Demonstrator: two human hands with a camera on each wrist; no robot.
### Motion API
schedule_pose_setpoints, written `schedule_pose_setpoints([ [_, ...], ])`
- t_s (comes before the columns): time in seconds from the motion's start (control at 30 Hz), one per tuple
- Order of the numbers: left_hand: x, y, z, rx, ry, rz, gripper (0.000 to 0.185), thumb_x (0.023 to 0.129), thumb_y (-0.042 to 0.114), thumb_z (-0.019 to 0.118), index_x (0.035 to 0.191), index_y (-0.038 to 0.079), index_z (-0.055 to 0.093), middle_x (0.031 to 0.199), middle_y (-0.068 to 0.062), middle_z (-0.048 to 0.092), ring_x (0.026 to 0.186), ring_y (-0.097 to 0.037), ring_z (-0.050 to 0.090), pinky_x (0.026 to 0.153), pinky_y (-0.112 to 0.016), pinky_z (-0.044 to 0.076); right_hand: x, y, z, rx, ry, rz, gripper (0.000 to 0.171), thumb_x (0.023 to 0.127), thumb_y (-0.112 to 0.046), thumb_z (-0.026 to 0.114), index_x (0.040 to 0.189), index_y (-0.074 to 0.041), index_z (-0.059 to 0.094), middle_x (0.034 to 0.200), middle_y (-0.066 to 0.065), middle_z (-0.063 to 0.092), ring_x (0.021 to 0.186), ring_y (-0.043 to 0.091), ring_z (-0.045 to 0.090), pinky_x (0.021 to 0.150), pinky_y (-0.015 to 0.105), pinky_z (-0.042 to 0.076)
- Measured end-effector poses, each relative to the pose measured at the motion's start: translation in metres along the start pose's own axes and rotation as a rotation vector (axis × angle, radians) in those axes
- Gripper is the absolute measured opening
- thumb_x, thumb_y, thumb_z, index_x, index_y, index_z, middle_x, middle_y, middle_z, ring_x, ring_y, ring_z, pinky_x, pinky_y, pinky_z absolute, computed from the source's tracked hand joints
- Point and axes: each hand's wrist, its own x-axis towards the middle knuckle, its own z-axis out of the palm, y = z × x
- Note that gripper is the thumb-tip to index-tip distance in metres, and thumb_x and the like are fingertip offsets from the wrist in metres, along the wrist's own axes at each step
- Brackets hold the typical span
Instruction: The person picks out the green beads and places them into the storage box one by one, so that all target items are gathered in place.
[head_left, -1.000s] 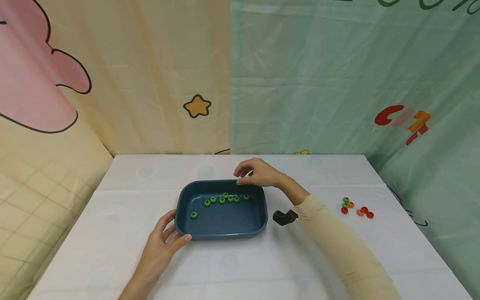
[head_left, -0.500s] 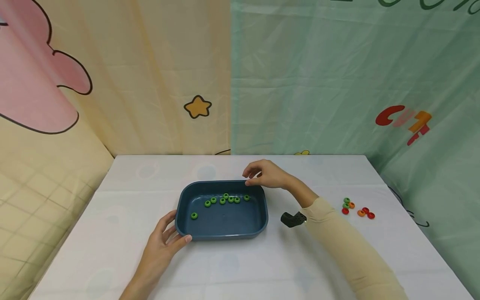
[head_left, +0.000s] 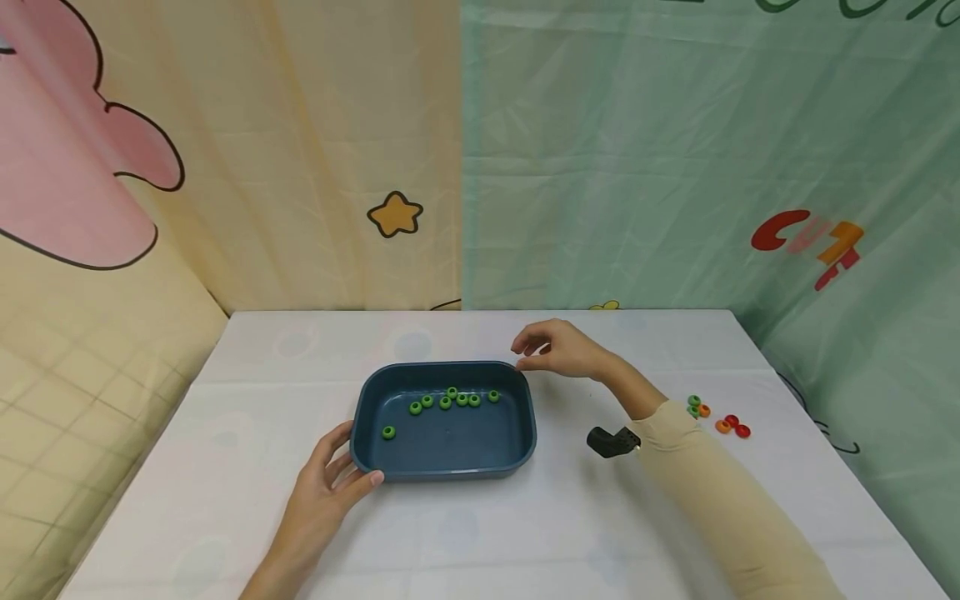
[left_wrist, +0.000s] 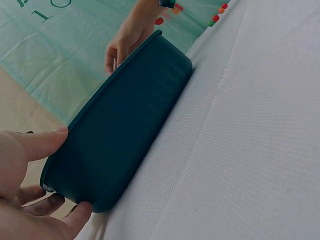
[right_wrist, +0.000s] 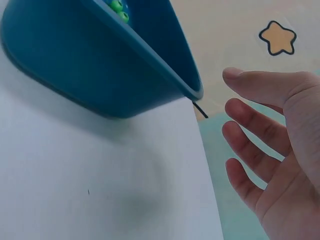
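A dark blue tray (head_left: pixel 517 437) sits mid-table with several green rings (head_left: pixel 446 401) inside. My left hand (head_left: pixel 330 475) rests against the tray's near left corner, thumb and fingers touching its wall (left_wrist: pixel 120 145). My right hand (head_left: pixel 551 348) hovers just past the tray's far right corner with loosely bent fingers and holds nothing; in the right wrist view my right hand (right_wrist: pixel 270 145) is spread, apart from the tray (right_wrist: pixel 95 65). A small pile of green, orange and red rings (head_left: pixel 716 417) lies on the table at the right.
The white table (head_left: pixel 225 400) stands in a corner of cloth-hung walls, yellow on the left and green behind and right. A black wrist-worn camera (head_left: pixel 611 442) sits under my right forearm.
My right hand has drawn away from above the tray's far rim, moving to the right. My left hand and the tray have stayed put.
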Motion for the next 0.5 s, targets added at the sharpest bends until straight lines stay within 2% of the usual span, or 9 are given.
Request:
schedule_pose_setpoints([
  [0.1, -0.001, -0.001, -0.001, -0.003, -0.002, 0.002, 0.08, 0.077, 0.01, 0.076, 0.142, 0.014, 0.03, 0.144, -0.005, 0.027, 0.125, -0.029, 0.039, 0.09, -0.023, 0.046, -0.01, -0.004, -0.005, 0.006, 0.015, 0.01, 0.019, 0.082, -0.016, 0.073, 0.1, -0.012, 0.066, 0.099, 0.001, 0.062, 0.092, 0.016, 0.059, 0.083, 0.034, 0.051],
  [0.27, -0.002, 0.0, -0.002, -0.001, 0.003, 0.0, 0.079, 0.077, 0.01, 0.076, 0.142, 0.014, 0.03, 0.144, -0.005, 0.028, 0.125, -0.029, 0.039, 0.09, -0.023, 0.046, -0.03, -0.02, -0.019, -0.004, 0.038, 0.036, 0.02, 0.083, -0.009, 0.07, 0.102, -0.005, 0.065, 0.1, 0.008, 0.062, 0.095, 0.025, 0.058, 0.085, 0.041, 0.05],
  [0.5, -0.001, -0.001, 0.0, 0.0, 0.008, 0.016, 0.077, 0.078, 0.007, 0.075, 0.141, 0.012, 0.031, 0.143, -0.006, 0.028, 0.125, -0.029, 0.039, 0.091, -0.022, 0.045, -0.051, 0.024, -0.037, -0.01, 0.091, 0.063, 0.022, 0.083, -0.024, 0.072, 0.103, -0.016, 0.066, 0.101, -0.001, 0.062, 0.094, 0.016, 0.057, 0.084, 0.035, 0.05],
])
